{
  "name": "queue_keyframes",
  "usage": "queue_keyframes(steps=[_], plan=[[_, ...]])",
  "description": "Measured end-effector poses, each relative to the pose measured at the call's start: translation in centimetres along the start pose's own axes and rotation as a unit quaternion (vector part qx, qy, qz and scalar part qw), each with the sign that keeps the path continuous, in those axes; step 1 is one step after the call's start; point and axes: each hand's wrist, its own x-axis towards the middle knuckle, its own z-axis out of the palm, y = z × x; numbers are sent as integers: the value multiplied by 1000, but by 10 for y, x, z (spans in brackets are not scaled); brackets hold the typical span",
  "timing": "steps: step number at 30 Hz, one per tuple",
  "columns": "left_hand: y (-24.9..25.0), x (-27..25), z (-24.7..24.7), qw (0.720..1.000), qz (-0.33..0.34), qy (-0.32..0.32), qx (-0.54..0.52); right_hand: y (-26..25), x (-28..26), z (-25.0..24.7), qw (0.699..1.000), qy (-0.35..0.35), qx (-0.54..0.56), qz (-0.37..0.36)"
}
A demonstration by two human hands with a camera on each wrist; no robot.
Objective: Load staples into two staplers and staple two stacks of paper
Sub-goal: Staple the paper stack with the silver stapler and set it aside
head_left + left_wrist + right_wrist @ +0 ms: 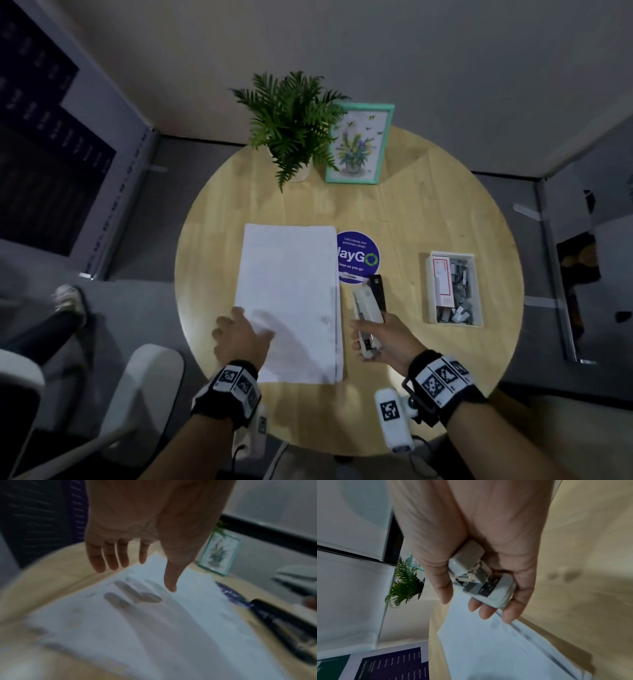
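While right hand (pixel 383 337) grips white stapler (pixel 367 313), left hand (pixel 239 337) hovers fingers-spread over paper stack (pixel 291 284) on round wooden table (pixel 428 205); grey partition walls around.

The right hand (pixel 387 337) is gripping a cream-white stapler (pixel 367 313); a black stapler (pixel 377 291) is lying just beyond it. White paper (pixel 291 298) is showing beside the left hand (pixel 239 337), on pale wood.
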Motion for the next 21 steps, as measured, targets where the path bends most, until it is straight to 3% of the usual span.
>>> queue_keyframes(steps=[2,6,10,16,18,21], plan=[[-26,2,2,997,-67,-33,36,0,2,6,1000,14,6,-2],[-57,11,12,990,-107,-67,-68,-2,2,13,999,33,4,-8],[-63,19,6,988,-72,-60,-126,-6,2,12,998,50,3,-23],[-58,15,-11,997,4,2,-79,-8,-4,8,997,57,27,-54],[-53,6,-21,993,44,58,-97,-9,-7,6,996,60,30,-64],[-39,-14,-41,952,132,160,-227,-14,-15,5,992,76,28,-97]])
